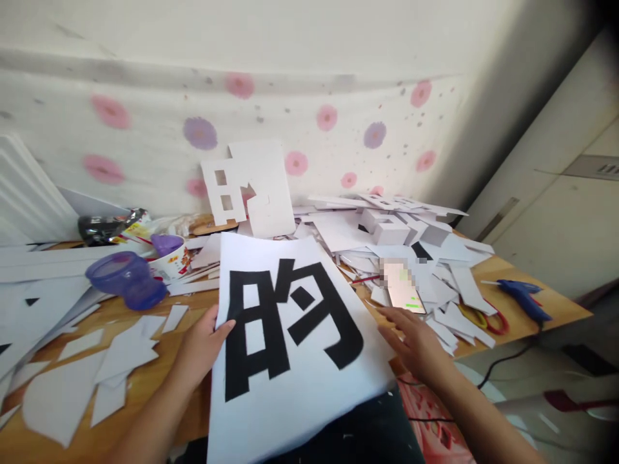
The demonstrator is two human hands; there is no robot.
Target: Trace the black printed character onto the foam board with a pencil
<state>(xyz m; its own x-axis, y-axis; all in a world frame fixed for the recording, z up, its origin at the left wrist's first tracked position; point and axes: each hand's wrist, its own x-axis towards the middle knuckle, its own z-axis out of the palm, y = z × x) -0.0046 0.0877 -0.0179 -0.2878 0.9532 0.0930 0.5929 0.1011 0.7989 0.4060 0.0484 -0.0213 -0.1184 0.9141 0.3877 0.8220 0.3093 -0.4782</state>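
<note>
A large white sheet (309, 399) printed with a bold black Chinese character leans over the table's front edge and my lap. At its left edge my left hand (207, 340) grips it, thumb on the printed face and fingers behind. By the sheet's right edge is my right hand (410, 341), its fingers stretched out and holding nothing; whether they touch the edge I cannot tell. Just beyond those fingers lies a phone (403, 287) with its screen lit. White cut-out character pieces (223, 193) stand against the wall behind the sheet.
White offcuts (62, 393) cover much of the wooden table (520, 274). A purple boot-shaped cup (126, 277) and a paper tub (171, 261) stand left. On the right are a blue glue gun (525, 299) with its cord, scissors (496, 322) and folded white box shapes (387, 229).
</note>
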